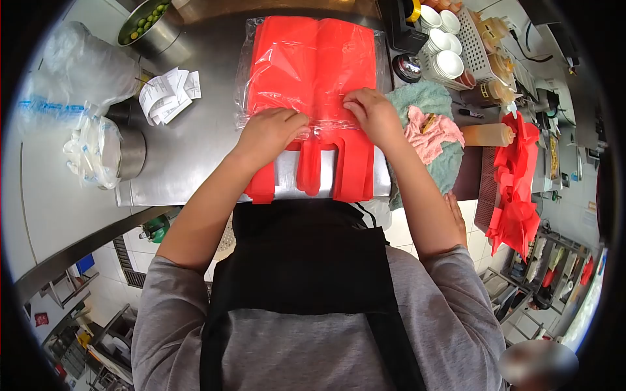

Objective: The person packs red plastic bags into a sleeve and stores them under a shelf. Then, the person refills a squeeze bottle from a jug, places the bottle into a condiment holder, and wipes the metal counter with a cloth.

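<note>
A stack of red bags (280, 62) lies on the steel counter, partly inside a clear plastic wrapper (242, 98). Their strap-like handles (354, 173) stick out of the wrapper toward me, reaching the counter's near edge. My left hand (274, 133) is closed at the wrapper's near edge, over the lower left of the stack, with its fingertips pinching the film. On the right side of the stack, my right hand (373, 116) has its fingers bent and closed on the film. The exact grip of its fingertips is partly hidden.
Paper slips (171, 94) and a pot of green citrus fruit (153, 29) are at left. A green cloth (401, 98), pink cloth (427, 140), squeeze bottle (489, 135) and white cups (450, 64) stand at right. Another person's hand (456, 214) shows beside my right forearm.
</note>
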